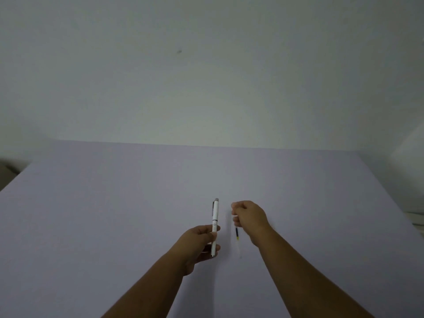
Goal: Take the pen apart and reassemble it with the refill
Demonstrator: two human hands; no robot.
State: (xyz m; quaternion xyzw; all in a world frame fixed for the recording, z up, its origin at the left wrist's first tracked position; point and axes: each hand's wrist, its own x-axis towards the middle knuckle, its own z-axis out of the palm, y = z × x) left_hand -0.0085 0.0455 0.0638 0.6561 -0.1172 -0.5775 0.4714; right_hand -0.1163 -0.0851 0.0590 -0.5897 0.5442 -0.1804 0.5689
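Note:
A white pen with a grey cap end and a clip points away from me, held near its lower half by my left hand above the table. Just to its right, my right hand is closed around the upper end of a thin clear refill. The refill hangs down below the fist, with a dark blue and yellow band near the fingers. The refill's top is hidden inside the fist. Pen and refill are roughly parallel and a short gap apart.
A pale lilac table fills the lower half of the view and ends at a white wall. Blurred objects sit past the table's left edge and right edge.

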